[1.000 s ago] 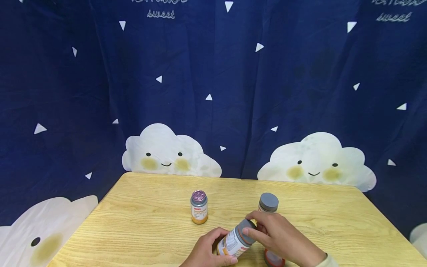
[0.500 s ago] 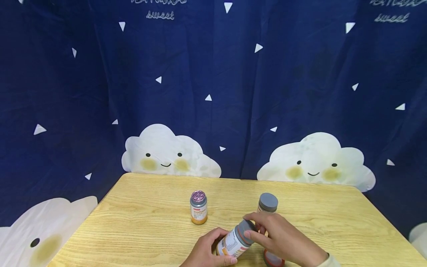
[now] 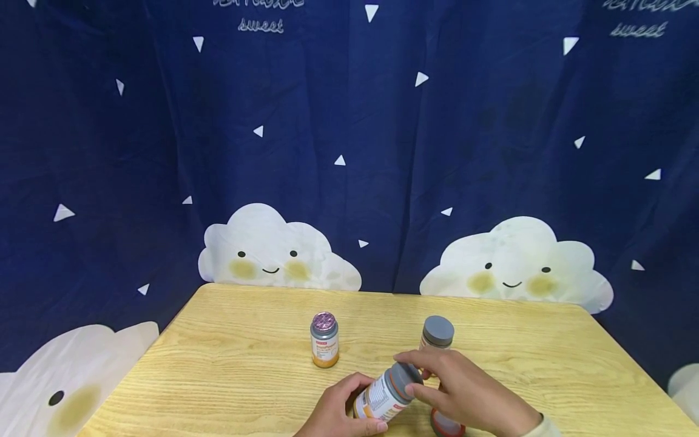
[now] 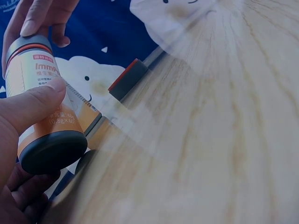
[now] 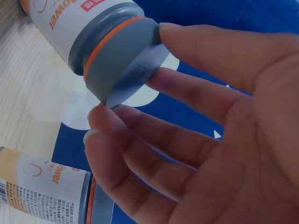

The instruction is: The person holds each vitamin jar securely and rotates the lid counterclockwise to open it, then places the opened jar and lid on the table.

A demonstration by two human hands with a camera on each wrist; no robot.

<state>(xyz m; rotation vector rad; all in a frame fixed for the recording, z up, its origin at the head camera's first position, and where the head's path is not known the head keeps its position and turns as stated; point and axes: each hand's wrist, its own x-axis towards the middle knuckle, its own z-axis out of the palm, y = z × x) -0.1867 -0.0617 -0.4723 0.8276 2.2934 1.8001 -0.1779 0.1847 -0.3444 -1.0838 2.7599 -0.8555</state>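
Note:
A white-and-orange supplement bottle (image 3: 377, 399) is tilted low over the table's near side, its capped end pointing up and right. My left hand (image 3: 340, 411) grips its body, thumb across the label; the dark base shows in the left wrist view. Around the grey cap (image 3: 405, 377), which has an orange ring beneath it, my right hand (image 3: 461, 388) curls its thumb and fingertips. The right wrist view shows these fingertips on the rim of the cap (image 5: 124, 58). The cap sits on the bottle's neck, and whether it is tight I cannot tell.
An uncapped bottle (image 3: 325, 345) with purple foil over its mouth stands behind my left hand. Another bottle with a grey cap (image 3: 438, 331) stands behind my right hand, partly hidden. A loose red-rimmed lid (image 3: 448, 423) lies on the wooden table (image 3: 246, 352) below my right wrist.
My right thumb has shifted slightly right and down on the cap, while the index finger has moved slightly left. The left hand and its bottle stay nearly still.

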